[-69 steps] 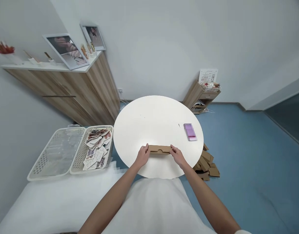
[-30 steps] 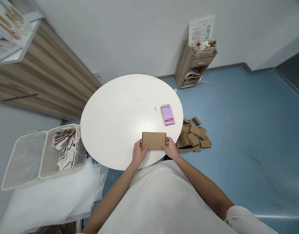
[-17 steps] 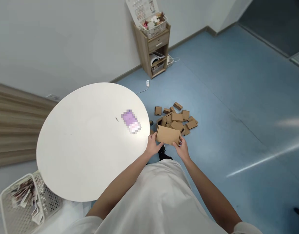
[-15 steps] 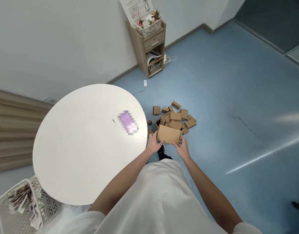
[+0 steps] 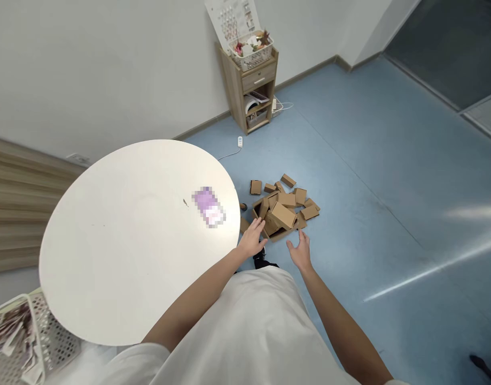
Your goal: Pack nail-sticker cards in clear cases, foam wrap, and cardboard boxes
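Both of my hands are free of any box. My left hand [image 5: 252, 238] hovers with fingers apart by the near left edge of an open cardboard carton [image 5: 282, 235]. To the right, my right hand [image 5: 300, 252] is also spread, just off the carton's near right corner. A brown cardboard box [image 5: 284, 215] lies tilted on top of the other small boxes in the carton. More small boxes [image 5: 309, 212] are scattered on the floor beside and behind it.
On my left stands a round white table [image 5: 141, 256] with a blurred purple item [image 5: 208, 206] on it. A wooden cabinet [image 5: 253, 85] carrying a white basket [image 5: 255, 54] is against the wall. A perforated basket [image 5: 53, 331] sits at the lower left. A white cable device [image 5: 240, 141] lies on the floor.
My hands have let go of the flat cardboard box and moved apart. It now rests, tilted, on the pile in the carton. The view has shifted slightly.
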Demonstrator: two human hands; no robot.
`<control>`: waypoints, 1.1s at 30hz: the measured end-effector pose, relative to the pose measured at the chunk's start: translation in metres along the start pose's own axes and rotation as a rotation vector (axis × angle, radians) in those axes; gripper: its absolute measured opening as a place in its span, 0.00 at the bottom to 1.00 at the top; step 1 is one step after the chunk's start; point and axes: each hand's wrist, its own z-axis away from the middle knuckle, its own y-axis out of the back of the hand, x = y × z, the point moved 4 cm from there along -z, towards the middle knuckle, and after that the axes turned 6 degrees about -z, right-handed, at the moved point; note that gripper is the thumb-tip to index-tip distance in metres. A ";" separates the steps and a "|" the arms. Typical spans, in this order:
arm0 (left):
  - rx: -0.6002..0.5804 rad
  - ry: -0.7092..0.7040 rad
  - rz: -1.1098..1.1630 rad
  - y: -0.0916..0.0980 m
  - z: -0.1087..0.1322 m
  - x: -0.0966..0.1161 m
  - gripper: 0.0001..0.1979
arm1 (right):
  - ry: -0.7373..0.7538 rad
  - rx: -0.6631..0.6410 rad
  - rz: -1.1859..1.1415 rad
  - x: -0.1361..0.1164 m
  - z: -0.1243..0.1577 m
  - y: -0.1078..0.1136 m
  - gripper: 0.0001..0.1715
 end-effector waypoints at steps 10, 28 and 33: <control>0.333 0.308 0.088 0.026 0.112 -0.048 0.16 | 0.546 -0.356 0.167 -0.111 0.011 -0.082 0.29; 0.627 0.709 0.305 0.015 0.250 -0.080 0.13 | 0.927 -0.516 0.369 -0.195 0.008 -0.215 0.30; 0.722 0.684 0.322 0.037 0.291 -0.101 0.13 | 1.001 -0.495 0.319 -0.199 0.053 -0.221 0.28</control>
